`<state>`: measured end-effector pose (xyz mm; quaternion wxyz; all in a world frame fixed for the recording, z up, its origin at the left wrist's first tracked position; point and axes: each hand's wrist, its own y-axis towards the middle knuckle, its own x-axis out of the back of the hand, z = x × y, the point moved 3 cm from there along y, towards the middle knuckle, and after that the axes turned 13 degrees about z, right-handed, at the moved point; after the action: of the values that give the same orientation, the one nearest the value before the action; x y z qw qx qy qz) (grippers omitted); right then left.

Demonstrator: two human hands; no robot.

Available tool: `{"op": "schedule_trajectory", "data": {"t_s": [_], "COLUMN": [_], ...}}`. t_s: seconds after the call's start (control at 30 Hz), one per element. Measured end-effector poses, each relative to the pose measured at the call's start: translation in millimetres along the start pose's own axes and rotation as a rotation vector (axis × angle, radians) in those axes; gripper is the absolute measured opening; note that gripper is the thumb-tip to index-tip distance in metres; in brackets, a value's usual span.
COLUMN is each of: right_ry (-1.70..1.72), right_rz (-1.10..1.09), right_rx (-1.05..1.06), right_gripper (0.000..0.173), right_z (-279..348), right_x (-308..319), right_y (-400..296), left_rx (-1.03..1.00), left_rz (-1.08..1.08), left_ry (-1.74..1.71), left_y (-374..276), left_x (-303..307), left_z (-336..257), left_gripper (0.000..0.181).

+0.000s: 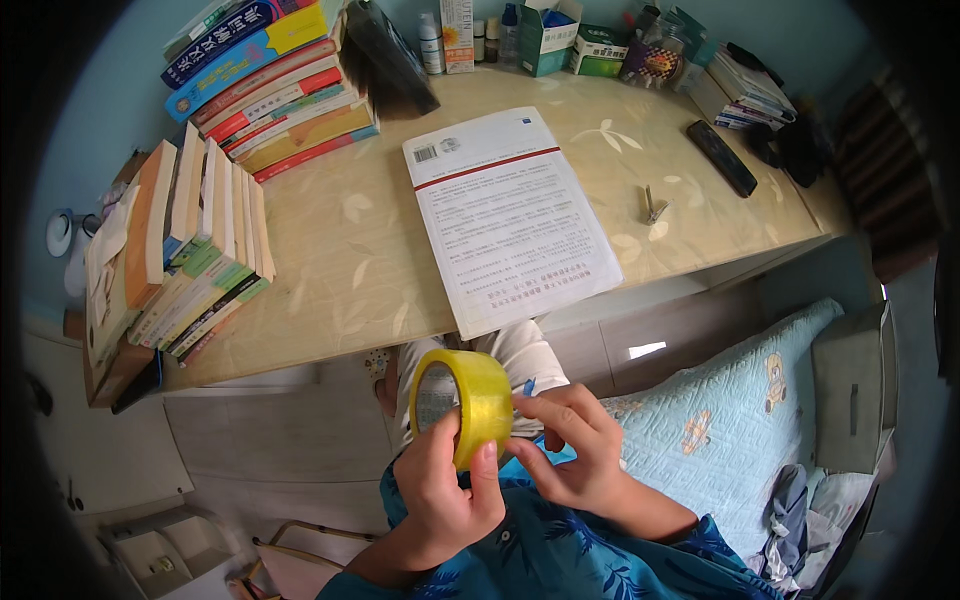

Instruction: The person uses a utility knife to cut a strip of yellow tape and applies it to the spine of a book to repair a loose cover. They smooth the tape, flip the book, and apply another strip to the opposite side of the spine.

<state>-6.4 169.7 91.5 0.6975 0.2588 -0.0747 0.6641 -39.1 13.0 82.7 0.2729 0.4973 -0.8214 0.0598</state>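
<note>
A roll of yellow transparent packing tape (486, 409) is held upright above my lap, just off the desk's front edge. My left hand (450, 480) grips its lower rim, with the thumb and fingers on either side of the band. At the roll's right side is my right hand (574, 442), its fingers apart and the index fingertip at the tape's surface. Beyond the roll a paperback book (517, 225) lies on the desk, its printed cover up and its near corner at the edge. A nail clipper (654, 206) rests opened out to the right of the book.
The desk (337, 277) carries book stacks (285, 97) at the back left and upright books (202, 255) at the left. Bottles and boxes (550, 37) line the wall. A black phone (721, 159) lies at the right. Below are a bed with a quilt (705, 405) and a chair (300, 562).
</note>
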Motion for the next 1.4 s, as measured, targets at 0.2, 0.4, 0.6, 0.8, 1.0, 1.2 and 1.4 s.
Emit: {"op": "schedule_trajectory", "data": {"t_s": [0.2, 0.4, 0.6, 0.8, 1.0, 1.2, 1.4], "right_ry": [0.008, 0.08, 0.115, 0.238, 0.255, 0.401, 0.53], "right_rz": [-0.081, -0.011, 0.121, 0.18, 0.191, 0.209, 0.189], "right_rx": [0.007, -0.105, -0.152, -0.148, -0.239, -0.301, -0.357], "right_gripper": [0.018, 0.011, 0.006, 0.005, 0.004, 0.005, 0.008], "right_z": [-5, 0, -2, 7, -2, -10, -27], "right_x": [-7, -4, -6, 2, 2, 3, 6], "right_y": [-5, 2, 8, 8, 8, 9, 8], "left_rx": [-0.025, -0.005, 0.02, 0.124, 0.151, 0.217, 0.339], "left_rz": [0.016, 0.029, 0.05, 0.06, 0.077, 0.279, 0.609], "left_ry": [0.06, 0.063, 0.084, 0.142, -0.069, -0.491, -0.916], "left_y": [1, 0, 2, 0, 3, -3, -1], "left_x": [1, 1, 2, 0, 14, 3, 0], "left_z": [0, -2, -1, 15, 18, 25, 17], "left_gripper": [0.032, 0.032, 0.03, 0.027, 0.028, 0.033, 0.05]}}
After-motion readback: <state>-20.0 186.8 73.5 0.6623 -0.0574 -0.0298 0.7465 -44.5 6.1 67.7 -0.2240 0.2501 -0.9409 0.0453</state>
